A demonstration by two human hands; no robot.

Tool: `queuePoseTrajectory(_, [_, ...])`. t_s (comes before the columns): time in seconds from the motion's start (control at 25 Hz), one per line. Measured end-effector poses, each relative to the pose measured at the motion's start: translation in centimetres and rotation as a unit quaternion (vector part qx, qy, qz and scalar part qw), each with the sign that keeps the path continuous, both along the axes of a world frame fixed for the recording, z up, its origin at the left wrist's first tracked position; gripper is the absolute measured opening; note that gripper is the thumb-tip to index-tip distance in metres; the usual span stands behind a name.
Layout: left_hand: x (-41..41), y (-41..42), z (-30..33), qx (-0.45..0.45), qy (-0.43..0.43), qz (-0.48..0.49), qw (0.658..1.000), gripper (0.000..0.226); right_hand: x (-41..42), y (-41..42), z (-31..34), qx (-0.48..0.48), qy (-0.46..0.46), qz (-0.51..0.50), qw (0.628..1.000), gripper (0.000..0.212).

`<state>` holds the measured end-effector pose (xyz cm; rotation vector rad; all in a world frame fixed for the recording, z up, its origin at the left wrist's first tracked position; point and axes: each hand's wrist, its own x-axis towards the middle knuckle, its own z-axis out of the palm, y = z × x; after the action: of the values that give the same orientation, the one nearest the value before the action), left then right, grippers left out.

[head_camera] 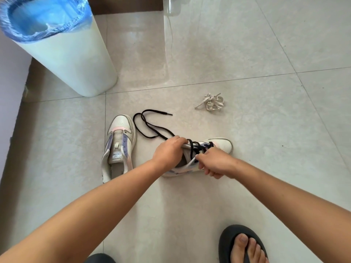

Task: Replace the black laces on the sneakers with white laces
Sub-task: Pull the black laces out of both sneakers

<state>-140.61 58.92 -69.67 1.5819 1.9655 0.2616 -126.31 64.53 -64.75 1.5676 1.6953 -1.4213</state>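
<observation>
A: Starting nearest us, what are the hands doing?

B: Both are on the right sneaker (218,145), our landmark. The left hand (169,150) curls its fingers over the collar, steadying the shoe. The right hand (214,164) has its fingers curled at the near side of the lacing; whether they pinch the lace or the shoe's edge I cannot tell.

A: How far along is it?

B: By my reckoning, about a quarter. The black lace (195,147) is still crossed through the eyelets of this shoe. The left sneaker (119,141), beside it to the left, has bare eyelets, and its loose black lace (146,128) lies on the floor between the two shoes.

A: And the white ones?

B: The white laces (210,102) sit bundled beyond the right sneaker, well apart, untouched. Both shoes still need them threaded.
</observation>
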Motion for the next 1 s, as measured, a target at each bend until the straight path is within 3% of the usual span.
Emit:
queuePoseTrajectory(0.16, [0.8, -0.3, 0.2, 0.009, 0.055, 0.015, 0.998, 0.040, -0.6, -1.0, -1.9, 0.012, 0.075, -0.138, 0.987, 0.029])
queuePoseTrajectory(0.24, [1.0, -0.4, 0.2, 0.011, 0.075, 0.016, 0.997, 0.041, -0.5, -0.7, -2.3, 0.056, 0.094, -0.090, 0.990, 0.032])
queuePoseTrajectory(0.28, [1.1, -0.5, 0.2, 0.012, 0.088, 0.007, 0.996, 0.041, -0.1, -0.4, -2.5, 0.124, 0.093, -0.014, 0.988, 0.031])
queuePoseTrajectory(0.32, [1.0, -0.4, 0.2, 0.015, 0.104, -0.004, 0.994, 0.041, 0.6, 0.1, -2.6, 0.259, 0.063, 0.121, 0.956, 0.025])
queuePoseTrajectory(0.4, [0.6, 0.4, 0.2, 0.013, 0.124, -0.012, 0.992, 0.041, 1.8, 1.4, -2.6, 0.525, -0.016, 0.337, 0.782, 0.017])
queuePoseTrajectory(0.44, [0.4, 0.7, 0.2, 0.008, 0.131, -0.014, 0.991, 0.041, 2.0, 1.8, -2.5, 0.590, -0.042, 0.355, 0.724, 0.019])
queuePoseTrajectory(0.48, [0.3, 0.8, 0.0, 0.009, 0.140, -0.018, 0.990, 0.040, 2.0, 1.9, -2.3, 0.549, -0.053, 0.329, 0.767, 0.018])
queuePoseTrajectory(0.52, [0.4, 1.0, -0.1, 0.008, 0.146, -0.017, 0.989, 0.039, 1.8, 2.2, -2.2, 0.466, -0.030, 0.232, 0.853, 0.019])
queuePoseTrajectory(0.56, [0.6, 1.0, -0.2, 0.008, 0.147, -0.010, 0.989, 0.039, 1.3, 2.0, -2.0, 0.309, 0.000, 0.061, 0.949, 0.025])
queuePoseTrajectory(0.6, [0.7, 1.0, -0.3, 0.010, 0.146, -0.004, 0.989, 0.039, 0.9, 1.4, -1.9, 0.114, 0.035, -0.094, 0.988, 0.029])
queuePoseTrajectory(0.64, [0.8, 0.9, -0.4, 0.013, 0.148, -0.002, 0.989, 0.039, 0.5, 0.8, -1.9, -0.027, 0.085, -0.220, 0.971, 0.029])
queuePoseTrajectory(0.68, [0.8, 0.9, -0.4, 0.015, 0.151, -0.003, 0.988, 0.039, 0.2, 0.3, -2.2, -0.097, 0.141, -0.289, 0.942, 0.027])
queuePoseTrajectory(0.72, [0.7, 0.9, -0.4, 0.015, 0.151, -0.004, 0.988, 0.040, 0.3, -0.1, -2.3, -0.102, 0.183, -0.302, 0.930, 0.024])
queuePoseTrajectory(0.76, [0.6, 0.9, -0.4, 0.016, 0.150, -0.006, 0.989, 0.040, 0.6, 0.1, -2.5, -0.069, 0.195, -0.268, 0.941, 0.023])
queuePoseTrajectory(0.8, [0.6, 0.9, -0.3, 0.016, 0.149, -0.009, 0.989, 0.042, 1.1, 1.0, -2.7, 0.007, 0.163, -0.163, 0.973, 0.021])
queuePoseTrajectory(0.84, [0.5, 0.9, -0.2, 0.015, 0.149, -0.013, 0.989, 0.043, 1.8, 2.1, -2.7, 0.129, 0.072, 0.015, 0.989, 0.016])
queuePoseTrajectory(0.88, [0.5, 0.8, -0.1, 0.011, 0.149, -0.016, 0.989, 0.043, 2.4, 3.1, -2.5, 0.255, -0.031, 0.168, 0.952, 0.009])
queuePoseTrajectory(0.92, [0.5, 0.7, -0.1, 0.010, 0.153, -0.018, 0.988, 0.043, 2.8, 3.8, -2.6, 0.401, -0.087, 0.262, 0.874, 0.012])
queuePoseTrajectory(0.96, [0.5, 0.7, -0.2, 0.010, 0.160, -0.021, 0.987, 0.042, 2.9, 4.1, -2.7, 0.512, -0.102, 0.317, 0.792, 0.023])
queuePoseTrajectory(1.0, [0.5, 0.8, -0.3, 0.011, 0.167, -0.022, 0.986, 0.040, 2.9, 3.6, -2.9, 0.565, -0.096, 0.342, 0.745, 0.034])
